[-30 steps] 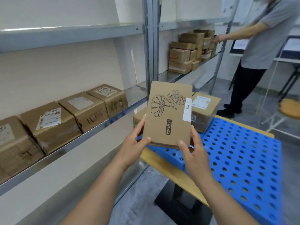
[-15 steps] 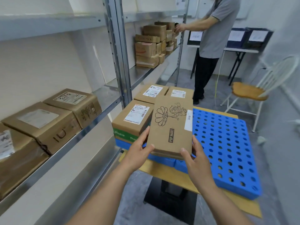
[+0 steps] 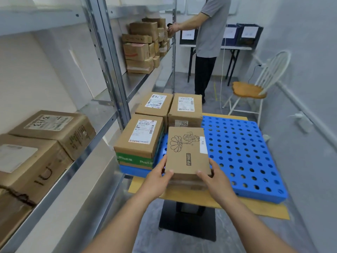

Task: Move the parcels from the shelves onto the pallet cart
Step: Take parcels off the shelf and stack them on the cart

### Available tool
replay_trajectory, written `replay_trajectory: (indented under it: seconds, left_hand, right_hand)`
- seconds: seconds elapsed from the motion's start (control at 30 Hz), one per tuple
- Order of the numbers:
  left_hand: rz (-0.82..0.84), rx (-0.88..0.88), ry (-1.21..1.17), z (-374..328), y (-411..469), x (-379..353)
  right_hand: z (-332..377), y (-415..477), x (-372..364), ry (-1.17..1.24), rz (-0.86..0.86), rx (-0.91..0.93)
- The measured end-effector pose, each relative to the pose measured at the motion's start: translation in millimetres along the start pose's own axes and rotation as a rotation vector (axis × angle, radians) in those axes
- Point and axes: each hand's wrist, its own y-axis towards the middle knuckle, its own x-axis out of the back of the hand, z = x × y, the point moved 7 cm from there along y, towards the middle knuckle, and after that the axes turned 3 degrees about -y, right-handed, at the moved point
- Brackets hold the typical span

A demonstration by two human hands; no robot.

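A brown Pop Mart parcel (image 3: 187, 151) with a flower drawing is held low over the near left part of the blue perforated pallet (image 3: 242, 157). My left hand (image 3: 157, 177) grips its near left corner and my right hand (image 3: 216, 179) grips its near right corner. Three parcels stand on the pallet's left side: one with a green band (image 3: 140, 139) and two behind it (image 3: 155, 105) (image 3: 186, 108). Whether the held parcel touches the pallet is hidden by the parcel itself.
Several brown parcels (image 3: 54, 128) sit on the metal shelf (image 3: 102, 125) at my left, with more stacked (image 3: 144, 44) farther along. A person (image 3: 207, 46) stands by that stack. A white chair (image 3: 255, 86) stands at the right wall. The pallet lies on a wooden cart deck (image 3: 200, 199).
Both hands have carried the Pop Mart parcel forward and down from chest height to just over the pallet, beside the green-banded parcel. The view has swung right, away from the shelf.
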Motion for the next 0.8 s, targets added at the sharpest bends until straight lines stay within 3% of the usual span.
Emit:
replay_trajectory:
  seconds: [0.27, 0.47, 0.8]
  left_hand:
    - [-0.329, -0.199, 0.260, -28.0, 16.0, 62.6]
    - [-0.266, -0.167, 0.679, -25.2, 38.2, 80.1]
    - [-0.221, -0.176, 0.751, -25.2, 40.1, 80.9]
  right_hand:
    - [13.1, 16.9, -11.2, 0.019, -0.056, -0.009]
    - [24.8, 34.0, -22.8, 0.037, -0.103, -0.022]
    - [26.8, 44.3, -35.4, 0.027, -0.139, -0.016]
